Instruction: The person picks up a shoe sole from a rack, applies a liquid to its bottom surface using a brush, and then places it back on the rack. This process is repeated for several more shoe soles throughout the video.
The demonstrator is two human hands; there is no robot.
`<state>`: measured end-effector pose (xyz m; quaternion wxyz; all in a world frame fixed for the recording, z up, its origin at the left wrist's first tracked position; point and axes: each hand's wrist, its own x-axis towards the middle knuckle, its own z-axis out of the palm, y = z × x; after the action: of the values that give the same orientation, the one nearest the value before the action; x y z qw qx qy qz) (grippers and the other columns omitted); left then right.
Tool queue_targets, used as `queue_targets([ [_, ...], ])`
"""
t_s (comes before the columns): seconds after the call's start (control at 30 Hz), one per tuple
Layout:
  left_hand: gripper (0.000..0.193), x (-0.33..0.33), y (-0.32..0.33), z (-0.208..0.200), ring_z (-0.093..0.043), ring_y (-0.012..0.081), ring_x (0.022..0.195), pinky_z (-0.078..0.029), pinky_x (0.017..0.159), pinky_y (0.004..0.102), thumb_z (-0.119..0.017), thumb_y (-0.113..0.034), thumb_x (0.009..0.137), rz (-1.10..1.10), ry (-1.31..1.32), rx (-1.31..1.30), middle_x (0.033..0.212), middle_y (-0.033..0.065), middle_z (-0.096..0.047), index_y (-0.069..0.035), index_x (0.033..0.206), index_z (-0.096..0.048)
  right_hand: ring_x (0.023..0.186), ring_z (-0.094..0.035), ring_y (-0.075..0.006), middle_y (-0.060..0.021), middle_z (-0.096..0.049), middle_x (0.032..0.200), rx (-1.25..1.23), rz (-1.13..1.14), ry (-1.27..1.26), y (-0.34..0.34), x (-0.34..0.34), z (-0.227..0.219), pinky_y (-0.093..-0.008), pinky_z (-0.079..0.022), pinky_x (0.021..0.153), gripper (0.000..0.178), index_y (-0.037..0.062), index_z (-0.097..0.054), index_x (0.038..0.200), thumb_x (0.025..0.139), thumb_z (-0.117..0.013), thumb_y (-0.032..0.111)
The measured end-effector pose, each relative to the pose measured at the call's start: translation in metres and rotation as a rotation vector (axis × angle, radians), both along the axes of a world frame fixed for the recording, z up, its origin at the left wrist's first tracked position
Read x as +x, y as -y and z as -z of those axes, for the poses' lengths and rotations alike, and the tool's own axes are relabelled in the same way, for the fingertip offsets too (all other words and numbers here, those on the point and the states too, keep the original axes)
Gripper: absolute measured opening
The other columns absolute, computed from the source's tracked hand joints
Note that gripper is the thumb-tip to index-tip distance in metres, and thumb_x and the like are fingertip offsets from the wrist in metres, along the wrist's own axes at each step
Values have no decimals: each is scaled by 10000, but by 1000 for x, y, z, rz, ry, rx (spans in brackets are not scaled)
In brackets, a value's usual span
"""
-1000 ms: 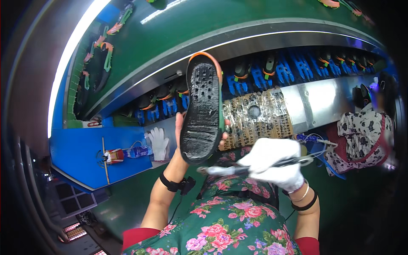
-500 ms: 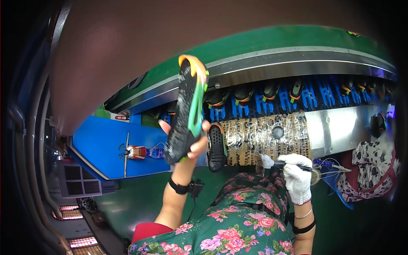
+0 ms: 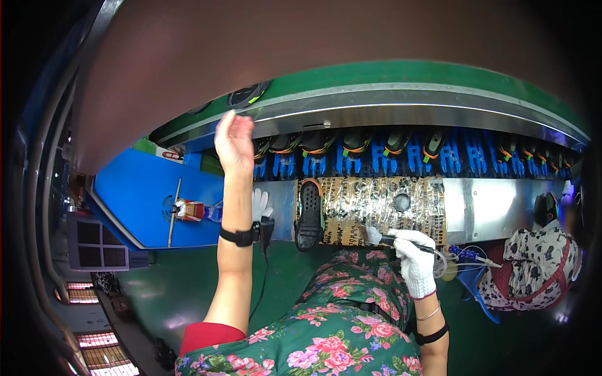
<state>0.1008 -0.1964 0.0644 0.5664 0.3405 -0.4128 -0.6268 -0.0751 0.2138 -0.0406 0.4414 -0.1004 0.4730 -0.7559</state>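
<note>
My bare left hand [image 3: 235, 143] is raised near the metal edge of the green conveyor belt [image 3: 389, 84], its fingers loosely bent and apart, holding nothing. Just beyond it a dark shoe [image 3: 249, 94] with a bright green patch lies on the belt. My right hand [image 3: 414, 263], in a white knitted glove, grips a brush [image 3: 374, 235] with a dark handle and pale bristles; a thin clear tube runs behind it. The bristles are over the near edge of the taped cardboard [image 3: 376, 203]. On the cardboard's left end rests a black clog [image 3: 309, 216] with holes and an orange-and-green rim.
Under the belt's edge runs a row of blue racks [image 3: 348, 164] bearing several dark shoes with orange and green trim. A white glove [image 3: 260, 204] lies on the metal bench left of the clog. Farther left is a blue board [image 3: 144, 207]. At right, another person's patterned clothing [image 3: 533, 263] shows.
The shoe that my left hand held up is out of it; a dark shoe now shows on the belt. That hand has moved up and left. My right hand still holds the brush.
</note>
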Motion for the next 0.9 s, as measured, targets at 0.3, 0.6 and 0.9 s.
queue_targets([
  [0.3, 1329, -23, 93, -16, -644, 406, 1179, -491, 1038, 448, -939, -535, 640, -322, 1130, -615, 1258, 309, -641, -7, 1613, -203, 627, -593, -93, -97, -763, 865, 36, 36, 35, 6, 2, -2, -222, -450, 577, 222, -38, -781, 1028, 810, -744, -35],
  [0.6, 1194, -56, 82, -48, -559, 411, 1319, -420, 1113, 454, -907, -463, 727, -408, 1326, -779, 1414, 317, -557, -18, 1610, -237, 616, -584, -89, -87, -736, 805, 24, 174, 87, -23, -17, 5, -220, -438, 568, 240, -74, -760, 1042, 810, -749, -17],
  [0.9, 895, -354, 25, -27, -552, 327, 1319, -454, 1090, 443, -745, -603, 864, 537, 1046, -1242, 1438, 221, -565, -16, 1488, -486, 640, -571, -89, -100, -735, 895, 19, 370, 106, -43, -41, 4, -214, -441, 589, 237, -67, -743, 1065, 834, -724, -17],
])
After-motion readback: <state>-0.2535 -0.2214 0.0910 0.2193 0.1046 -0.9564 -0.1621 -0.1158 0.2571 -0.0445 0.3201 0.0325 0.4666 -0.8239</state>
